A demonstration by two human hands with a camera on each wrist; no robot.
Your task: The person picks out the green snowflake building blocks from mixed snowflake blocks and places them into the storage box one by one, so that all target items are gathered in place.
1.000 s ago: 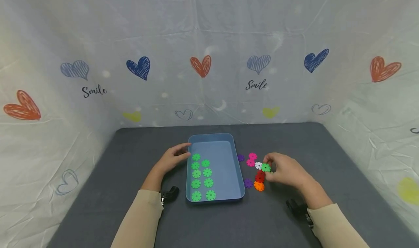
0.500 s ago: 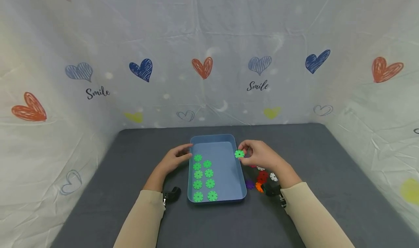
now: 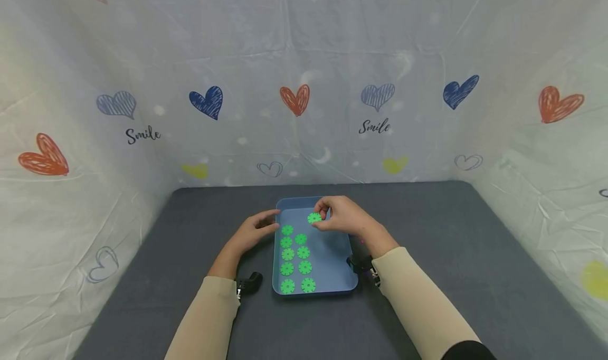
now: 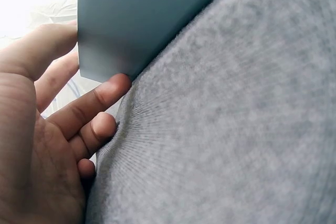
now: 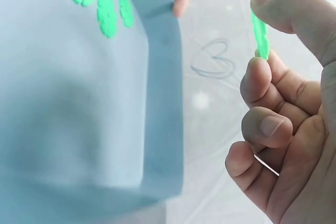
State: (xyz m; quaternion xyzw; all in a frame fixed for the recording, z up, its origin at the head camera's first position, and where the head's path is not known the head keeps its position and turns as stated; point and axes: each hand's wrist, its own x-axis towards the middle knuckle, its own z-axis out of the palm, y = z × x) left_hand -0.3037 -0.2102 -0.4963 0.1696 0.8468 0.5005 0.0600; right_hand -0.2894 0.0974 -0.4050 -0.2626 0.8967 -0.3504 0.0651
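My right hand (image 3: pixel 347 215) pinches a green notched plastic disc (image 3: pixel 314 218) between thumb and fingertips, above the far part of a blue tray (image 3: pixel 330 262). In the right wrist view that disc (image 5: pixel 260 35) is seen edge-on, apart from the tray. Inside the tray, several green notched discs (image 3: pixel 287 254) lie flat in two columns along its left side. My left hand (image 3: pixel 249 234) rests against the tray's left wall, its fingers lightly bent. Close up in the left wrist view, fingertips of the left hand (image 4: pixel 47 124) touch the tray's outer wall (image 4: pixel 131 19).
The tray stands on a grey cloth-covered table (image 3: pixel 209 207). Right of it, the right forearm and wrist camera (image 3: pixel 362 265) hide most of the loose coloured discs; a small pink bit (image 3: pixel 362 240) shows. A patterned curtain (image 3: pixel 332 59) hangs behind and at both sides.
My right hand has carried the green disc leftward from the loose discs, over the tray's right rim, to above the tray. The left hand has stayed at the left wall.
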